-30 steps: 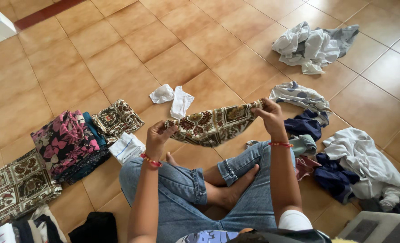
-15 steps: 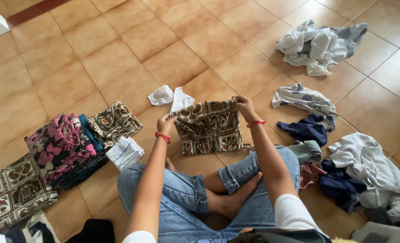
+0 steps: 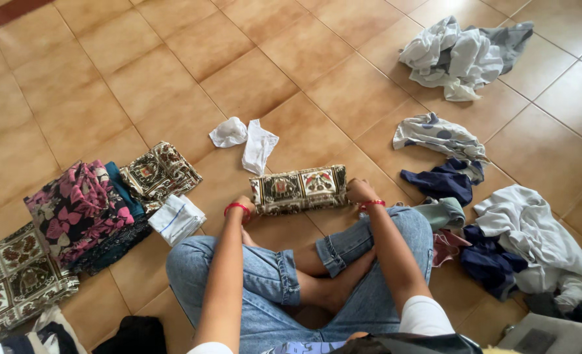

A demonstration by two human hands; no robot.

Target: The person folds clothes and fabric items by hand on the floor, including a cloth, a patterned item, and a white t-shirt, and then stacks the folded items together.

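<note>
A brown and cream patterned cloth lies folded into a narrow strip on the tiled floor in front of my crossed legs. My left hand grips its left end and my right hand grips its right end. Both wrists wear red bands. My knees in blue jeans sit just below the cloth.
Folded cloths are stacked at the left: a pink floral one, a brown patterned one, a small white one. Two white socks lie beyond the strip. Loose clothes lie at the right, and a white and grey heap lies at the far right.
The cloth was held up stretched between my hands, then folded in half, and now lies on the floor as a narrow folded strip with both hands lowered at its ends.
</note>
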